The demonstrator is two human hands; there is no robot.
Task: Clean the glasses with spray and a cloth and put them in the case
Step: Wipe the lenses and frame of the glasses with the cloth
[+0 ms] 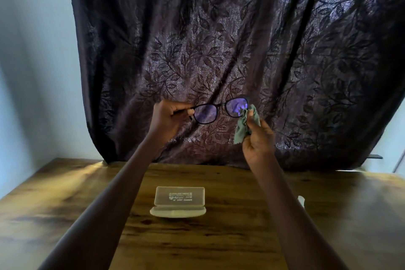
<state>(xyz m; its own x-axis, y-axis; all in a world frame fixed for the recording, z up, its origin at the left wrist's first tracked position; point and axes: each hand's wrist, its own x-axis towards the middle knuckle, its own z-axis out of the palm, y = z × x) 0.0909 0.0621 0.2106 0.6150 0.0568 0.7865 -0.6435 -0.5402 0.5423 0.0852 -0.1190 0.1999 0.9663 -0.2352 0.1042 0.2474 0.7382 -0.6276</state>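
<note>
I hold dark-framed glasses [220, 109] with purple-tinted lenses up in the air, well above the table. My left hand [168, 119] grips them at the left temple. My right hand [258, 141] is closed on a grey-green cloth [245, 126], whose top touches the outer edge of the right lens. Below, a translucent whitish case [178, 201] stands open on the wooden table [197, 243], lid upright with white print on it. A small white object [301, 200], perhaps the spray bottle, peeks out beside my right forearm, mostly hidden.
A dark leaf-patterned curtain [219, 50] hangs behind the table, down to its far edge. Pale walls [32, 72] flank it on both sides. Both my forearms reach across the table's middle.
</note>
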